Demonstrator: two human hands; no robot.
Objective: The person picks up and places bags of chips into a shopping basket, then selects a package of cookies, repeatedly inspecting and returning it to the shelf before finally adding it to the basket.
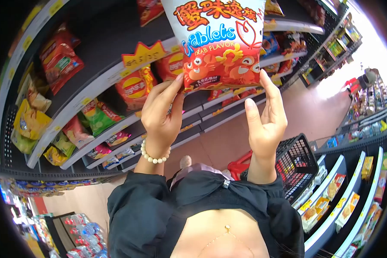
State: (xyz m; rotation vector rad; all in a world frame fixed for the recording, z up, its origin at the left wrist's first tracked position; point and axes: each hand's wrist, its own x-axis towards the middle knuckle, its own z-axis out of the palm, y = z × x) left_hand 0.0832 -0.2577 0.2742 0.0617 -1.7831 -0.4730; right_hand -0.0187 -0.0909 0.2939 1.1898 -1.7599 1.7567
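Note:
A white and red bag of crab-flavor snacks (221, 47) is held up at the top centre, its printed front facing the camera. My left hand (162, 105) grips its lower left corner, with a beaded bracelet round the wrist. At the lower right corner, my right hand (266, 116) holds the bag's edge with the fingers, the thumb standing a little apart below. The parts of the fingers behind the bag are hidden.
Curved shelves (94, 86) with snack bags fill the left and top. A black shopping basket (294, 165) is beside my right forearm. More shelves (352, 206) of packets stand at the lower right, and bottles (88, 236) at the lower left.

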